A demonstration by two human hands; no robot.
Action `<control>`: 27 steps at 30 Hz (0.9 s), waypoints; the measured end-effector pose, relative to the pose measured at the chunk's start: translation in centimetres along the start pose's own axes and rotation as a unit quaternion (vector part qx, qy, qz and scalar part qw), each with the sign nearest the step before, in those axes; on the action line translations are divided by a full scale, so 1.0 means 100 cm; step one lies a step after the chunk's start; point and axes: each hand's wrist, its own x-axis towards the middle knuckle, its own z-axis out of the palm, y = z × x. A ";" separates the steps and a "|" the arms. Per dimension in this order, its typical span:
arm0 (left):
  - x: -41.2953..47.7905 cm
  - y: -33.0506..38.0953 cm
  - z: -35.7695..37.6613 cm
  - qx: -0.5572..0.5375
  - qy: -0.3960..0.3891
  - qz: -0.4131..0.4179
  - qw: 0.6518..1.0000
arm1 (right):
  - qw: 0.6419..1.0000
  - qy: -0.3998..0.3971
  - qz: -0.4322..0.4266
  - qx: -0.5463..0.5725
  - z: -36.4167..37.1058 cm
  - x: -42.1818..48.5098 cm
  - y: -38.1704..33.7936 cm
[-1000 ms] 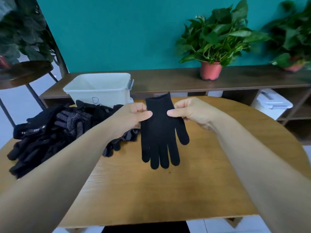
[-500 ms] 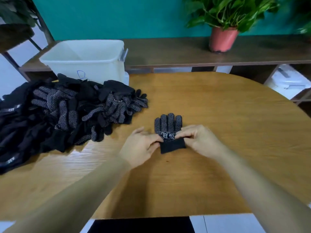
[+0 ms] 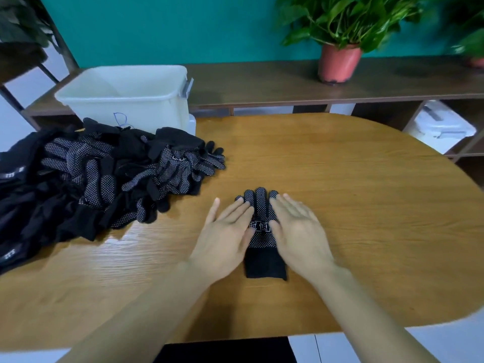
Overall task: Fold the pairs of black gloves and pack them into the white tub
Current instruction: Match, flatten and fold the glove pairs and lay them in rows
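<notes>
A pair of black gloves (image 3: 262,231) with white grip dots lies flat on the wooden table (image 3: 340,205), fingers pointing away from me, cuff toward me. My left hand (image 3: 225,231) presses flat on its left side, fingers straight. My right hand (image 3: 298,231) presses flat on its right side in the same way. A heap of black dotted gloves (image 3: 91,179) fills the table's left part. The white tub (image 3: 125,95) stands behind that heap at the table's far left edge; what I see of its inside holds nothing.
A dark wooden shelf (image 3: 288,85) runs behind the table, carrying a potted plant (image 3: 340,58). A white lidded box (image 3: 442,124) sits low on the shelf at right. Bare tabletop extends to the right of my hands.
The gloves went from held up in the air to lying on the table. My hands let go of their pinch near the cuff and now lie flat on the gloves.
</notes>
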 end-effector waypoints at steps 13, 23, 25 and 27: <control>-0.002 0.003 0.014 0.092 -0.119 -0.053 0.987 | 0.972 -0.216 0.009 -0.091 0.026 0.007 -0.001; -0.024 -0.010 0.008 0.067 -0.115 0.024 0.991 | 0.971 -0.219 0.015 -0.098 0.019 -0.020 -0.001; -0.022 -0.008 0.005 0.078 -0.129 0.027 0.988 | 0.968 -0.226 0.022 -0.106 0.020 -0.019 -0.001; -0.022 -0.009 -0.001 0.059 -0.126 0.017 0.990 | 0.968 -0.224 0.035 -0.104 0.017 -0.015 -0.006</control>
